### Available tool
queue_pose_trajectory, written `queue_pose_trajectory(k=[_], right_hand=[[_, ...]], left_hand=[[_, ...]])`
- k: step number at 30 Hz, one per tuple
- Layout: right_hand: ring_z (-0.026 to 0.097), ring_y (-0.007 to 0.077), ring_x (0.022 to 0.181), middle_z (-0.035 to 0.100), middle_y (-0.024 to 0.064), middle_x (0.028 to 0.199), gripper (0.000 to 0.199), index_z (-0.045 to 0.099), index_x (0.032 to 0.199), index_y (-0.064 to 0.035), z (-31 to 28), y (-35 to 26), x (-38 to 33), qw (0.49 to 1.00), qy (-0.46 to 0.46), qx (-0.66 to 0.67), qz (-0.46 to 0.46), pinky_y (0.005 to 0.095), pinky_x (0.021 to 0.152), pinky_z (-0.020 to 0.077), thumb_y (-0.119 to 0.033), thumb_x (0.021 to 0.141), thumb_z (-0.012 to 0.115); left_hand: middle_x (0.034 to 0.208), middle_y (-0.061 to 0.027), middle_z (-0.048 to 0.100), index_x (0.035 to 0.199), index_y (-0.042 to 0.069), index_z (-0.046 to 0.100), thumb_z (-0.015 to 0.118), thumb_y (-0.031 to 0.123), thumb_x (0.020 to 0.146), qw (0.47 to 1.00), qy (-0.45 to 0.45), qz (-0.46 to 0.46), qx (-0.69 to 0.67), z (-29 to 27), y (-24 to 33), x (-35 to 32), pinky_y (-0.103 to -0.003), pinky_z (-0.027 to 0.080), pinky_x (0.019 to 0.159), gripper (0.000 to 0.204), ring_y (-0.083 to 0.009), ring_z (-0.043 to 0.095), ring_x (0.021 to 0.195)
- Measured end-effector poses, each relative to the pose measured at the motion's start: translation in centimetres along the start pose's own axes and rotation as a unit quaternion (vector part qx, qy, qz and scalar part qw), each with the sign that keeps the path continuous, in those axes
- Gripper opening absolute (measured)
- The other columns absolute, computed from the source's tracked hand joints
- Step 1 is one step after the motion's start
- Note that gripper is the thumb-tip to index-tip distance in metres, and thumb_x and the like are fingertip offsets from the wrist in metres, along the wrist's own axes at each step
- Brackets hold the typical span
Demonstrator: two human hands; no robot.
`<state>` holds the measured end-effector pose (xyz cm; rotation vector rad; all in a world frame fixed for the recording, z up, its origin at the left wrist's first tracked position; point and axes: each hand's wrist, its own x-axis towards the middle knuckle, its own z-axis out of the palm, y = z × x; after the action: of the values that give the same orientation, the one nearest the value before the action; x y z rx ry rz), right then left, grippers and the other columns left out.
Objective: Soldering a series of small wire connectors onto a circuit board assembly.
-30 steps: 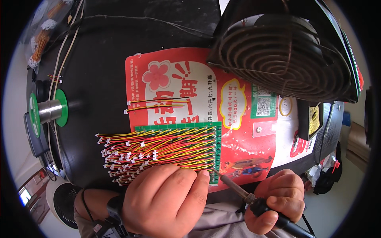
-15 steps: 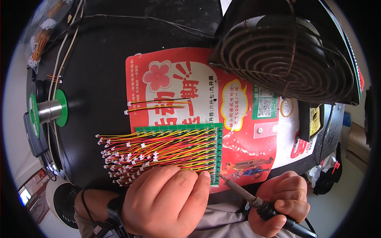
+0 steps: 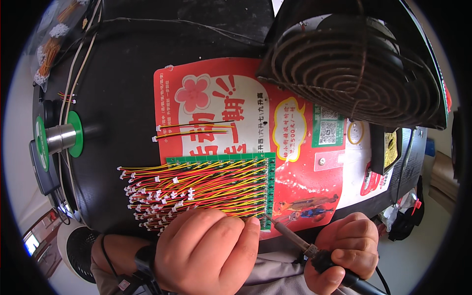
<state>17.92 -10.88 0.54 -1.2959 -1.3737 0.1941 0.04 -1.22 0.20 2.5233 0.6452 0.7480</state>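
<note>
At the near edge of the black bench, your left hand [image 3: 206,253] lies curled, knuckles up, over the lower rows of red-and-yellow wire leads [image 3: 196,189], fingertips pressing them down at the bottom right corner of the green circuit board [image 3: 221,158]; whether anything is pinched beneath the fingers you cannot tell from here. Your right hand [image 3: 344,250] is closed in a fist round the black handle of one soldering iron [image 3: 290,235], and its tip now sits at the board's lower right corner, just beside your left fingertips, where a second ago it stood a little off to the right and lower. That small move in puts the tip on the last row of pads, so the bottom joints look to be the ones in hand. There is one board, lying on one red printed poster [image 3: 236,108], with its leads fanned to the left in too many rows to count surely. Above it lie two loose leads [image 3: 194,130], side by side and apart from the board. Further off stand one green solder spool [image 3: 61,135] on its spindle at the left and one round wire-grilled fan [image 3: 354,69] at the upper right.
</note>
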Motion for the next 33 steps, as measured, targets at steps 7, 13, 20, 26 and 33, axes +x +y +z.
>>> queue_pose_trajectory(k=[7,13,20,26,33], right_hand=[[0.034,0.0113,0.054,0.035,-0.0031,0.056,0.030,0.051,0.080,-0.0080,1.1,0.6,-2.3,0.993,0.079,-0.085,-0.006,0.0288,0.052,0.0240,-0.034,0.089,0.062],[0.033,0.0112,0.052,0.035,-0.0029,0.056,0.029,0.051,0.080,-0.0079,0.9,0.4,-1.5,0.994,0.072,-0.088,-0.002,0.0287,0.051,0.0235,-0.033,0.089,0.062],[0.050,0.0181,0.049,0.047,0.0052,0.056,0.026,0.054,0.080,0.0026,0.1,0.1,-0.2,1.000,0.001,0.003,-0.001,0.0294,0.041,0.0424,-0.018,0.092,0.065],[0.047,0.0176,0.047,0.046,0.0045,0.056,0.026,0.053,0.080,0.0020,0.4,0.0,0.0,0.999,0.046,0.000,-0.007,0.0288,0.039,0.0417,-0.019,0.093,0.062],[0.033,0.0115,0.053,0.034,-0.0031,0.057,0.030,0.050,0.079,-0.0080,1.0,0.5,-2.3,0.992,0.094,-0.081,-0.013,0.0292,0.053,0.0232,-0.034,0.089,0.061]], left_hand=[[0.072,-0.0095,0.059,0.083,-0.005,0.071,0.073,-0.005,0.063,1.000,0.009,0.010,0.014,0.1,-0.1,0.1,-0.031,0.045,0.047,0.020,-0.0219,0.056,0.057],[0.073,-0.0098,0.060,0.084,-0.005,0.071,0.072,-0.003,0.063,1.000,0.006,-0.016,0.001,0.2,0.0,-0.6,-0.031,0.047,0.048,0.021,-0.0224,0.056,0.059],[0.076,-0.0105,0.060,0.087,-0.006,0.071,0.072,-0.002,0.064,0.999,-0.024,-0.020,0.007,-0.3,0.5,-0.4,-0.032,0.048,0.051,0.023,-0.0234,0.057,0.063],[0.075,-0.0104,0.060,0.087,-0.006,0.071,0.072,-0.004,0.066,1.000,-0.020,0.001,0.006,-0.3,0.2,0.0,-0.032,0.048,0.050,0.022,-0.0228,0.057,0.061],[0.071,-0.0095,0.059,0.087,-0.007,0.070,0.071,-0.008,0.065,1.000,0.003,-0.017,-0.007,0.0,0.3,-0.1,-0.033,0.048,0.050,0.022,-0.0221,0.056,0.055]])
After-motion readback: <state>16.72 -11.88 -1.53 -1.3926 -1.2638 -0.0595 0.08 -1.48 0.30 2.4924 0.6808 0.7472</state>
